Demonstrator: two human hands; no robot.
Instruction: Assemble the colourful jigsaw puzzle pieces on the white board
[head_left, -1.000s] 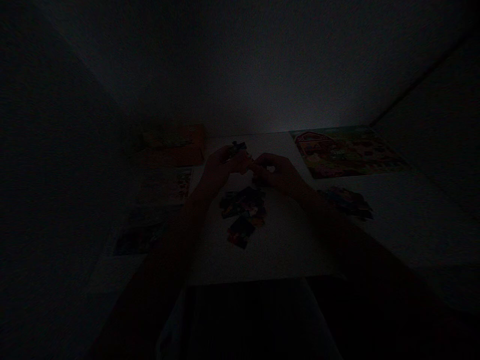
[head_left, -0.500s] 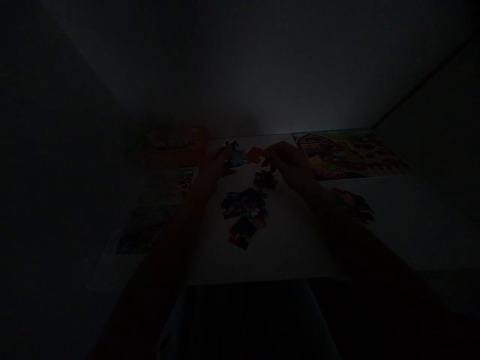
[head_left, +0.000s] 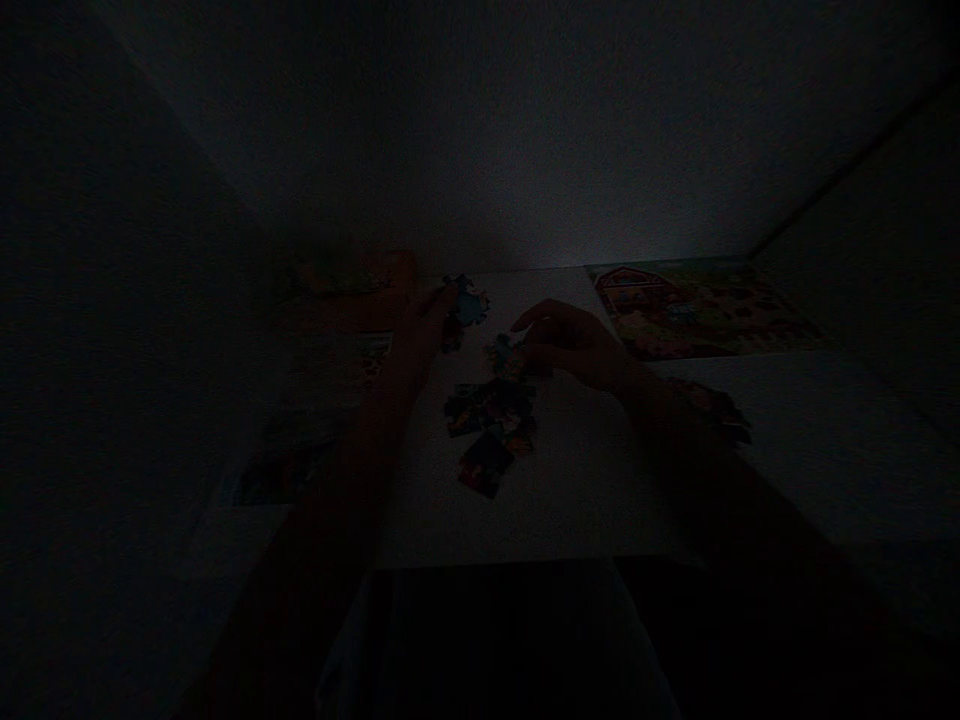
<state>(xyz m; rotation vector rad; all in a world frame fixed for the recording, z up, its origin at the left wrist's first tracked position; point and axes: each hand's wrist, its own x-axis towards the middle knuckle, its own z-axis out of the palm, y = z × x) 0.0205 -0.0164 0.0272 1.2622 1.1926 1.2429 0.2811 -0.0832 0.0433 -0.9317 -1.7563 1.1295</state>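
The picture is very dark. My left hand (head_left: 431, 318) is closed around a few jigsaw pieces (head_left: 469, 305), a light-blue one among them, held over the far part of the white table. To its right, my right hand (head_left: 566, 340) is bent, with its index finger stretched out. Its thumb and curled fingers meet the edge of a blue and yellowish puzzle piece (head_left: 504, 355). Under this hand a small dark stack of pieces (head_left: 541, 372) shows in part. Nearer to me lies a loose heap of puzzle pieces (head_left: 491, 405), with a dark joined-looking piece (head_left: 486, 465) at its front.
A farm picture sheet (head_left: 705, 305) lies at the back right. More puzzle pieces (head_left: 712, 405) sit beside my right forearm. At the back left is an orange box (head_left: 390, 290); printed sheets (head_left: 277, 475) lie left of my left arm. A pale wall (head_left: 525, 150) stands behind the table.
My right hand has come down and nearer to me. The orange side of a piece at its fingertips is gone from view; a blue and yellowish piece shows there. My left hand has barely moved.
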